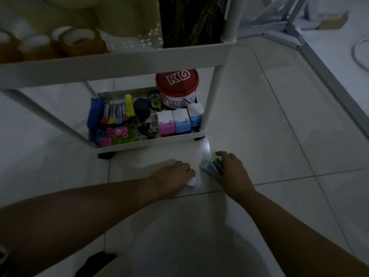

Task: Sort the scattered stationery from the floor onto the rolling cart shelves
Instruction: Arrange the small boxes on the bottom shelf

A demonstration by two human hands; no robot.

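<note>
On the tiled floor in front of the white rolling cart (139,143), my right hand (231,172) curls over a small green and blue stationery item (209,165) and grips it. My left hand (173,176) lies just to its left, fingers curled around a small white item (191,181) that peeks out beneath them. The cart's bottom shelf holds a red KD tub (177,86), pink and blue boxes (175,121), markers (113,114) and colourful clips (117,134).
The upper cart shelf (119,62) carries tape rolls (79,40) and a dark mesh holder (191,19). Cart wheels (104,155) stand on the floor close to my hands. A folded metal frame (289,35) and a white cable (357,54) lie at the right.
</note>
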